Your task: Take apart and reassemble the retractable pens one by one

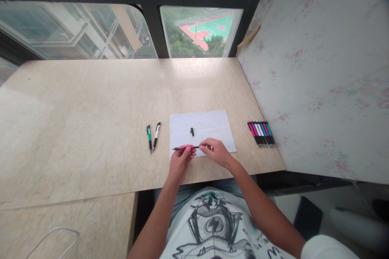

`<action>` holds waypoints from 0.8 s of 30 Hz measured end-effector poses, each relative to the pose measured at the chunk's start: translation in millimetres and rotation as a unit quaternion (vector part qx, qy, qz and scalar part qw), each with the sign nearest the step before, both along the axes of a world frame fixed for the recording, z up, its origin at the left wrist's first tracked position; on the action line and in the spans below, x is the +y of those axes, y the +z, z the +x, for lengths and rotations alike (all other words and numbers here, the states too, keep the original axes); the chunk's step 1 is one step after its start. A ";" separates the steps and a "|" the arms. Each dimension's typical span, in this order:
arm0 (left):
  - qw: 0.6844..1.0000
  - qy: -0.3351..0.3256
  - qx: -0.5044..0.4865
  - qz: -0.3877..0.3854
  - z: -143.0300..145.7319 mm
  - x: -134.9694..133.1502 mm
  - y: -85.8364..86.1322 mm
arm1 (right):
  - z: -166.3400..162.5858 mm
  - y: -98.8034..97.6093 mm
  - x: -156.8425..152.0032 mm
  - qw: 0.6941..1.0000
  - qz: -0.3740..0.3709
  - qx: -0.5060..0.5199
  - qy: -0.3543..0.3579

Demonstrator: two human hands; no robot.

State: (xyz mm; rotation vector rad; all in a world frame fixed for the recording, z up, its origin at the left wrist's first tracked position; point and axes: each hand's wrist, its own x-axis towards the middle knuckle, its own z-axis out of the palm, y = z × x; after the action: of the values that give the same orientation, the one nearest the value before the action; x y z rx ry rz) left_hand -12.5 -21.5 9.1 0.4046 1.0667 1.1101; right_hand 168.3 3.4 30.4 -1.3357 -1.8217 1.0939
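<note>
Over the sheet of paper, my left hand (181, 161) is closed around the pink barrel of a pen (187, 147). The pen lies level, its black clip end pointing left. From the right end of the barrel a thin dark part sticks out, and my right hand (216, 151) pinches at its tip. My right fingertips partly hide that end. Just beyond the pen, a short black piece (192, 132), which looks like a pen grip, rests on the written sheet of paper (200, 123).
Left of the paper lie a green pen (149, 138) and a white pen (157, 136). A row of several coloured pens (260, 133) lies to the right, near the flowered wall (306, 89). A white cable (56, 230) curves over the lower-left surface. Windows stand behind the tabletop (91, 121).
</note>
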 end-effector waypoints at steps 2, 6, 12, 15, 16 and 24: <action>1.000 -0.001 0.003 -0.002 0.3 0.1 0.4 | -0.1 -0.7 0.1 1.000 -0.007 -0.011 0.007; 1.000 0.007 0.006 -0.002 0.8 0.2 1.0 | 0.4 0.5 0.3 1.000 0.011 0.003 -0.002; 1.000 0.005 -0.001 0.001 1.1 0.2 1.3 | -0.1 2.3 0.0 0.999 0.017 0.022 -0.029; 1.000 0.001 0.004 -0.001 0.8 0.5 1.3 | 0.0 1.0 0.4 1.000 -0.002 0.006 -0.020; 1.000 0.001 0.007 -0.002 0.6 0.7 1.3 | 0.1 0.6 0.5 1.000 -0.001 -0.001 -0.015; 1.000 0.007 0.009 0.003 -0.8 2.1 1.8 | -0.6 5.2 -0.6 0.999 0.030 0.020 -0.026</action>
State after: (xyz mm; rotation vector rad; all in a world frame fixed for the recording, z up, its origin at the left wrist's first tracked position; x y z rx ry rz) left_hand -13.3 -19.3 11.0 0.4129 1.0844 1.1234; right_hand 167.7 2.9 35.6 -1.3104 -1.7668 1.0224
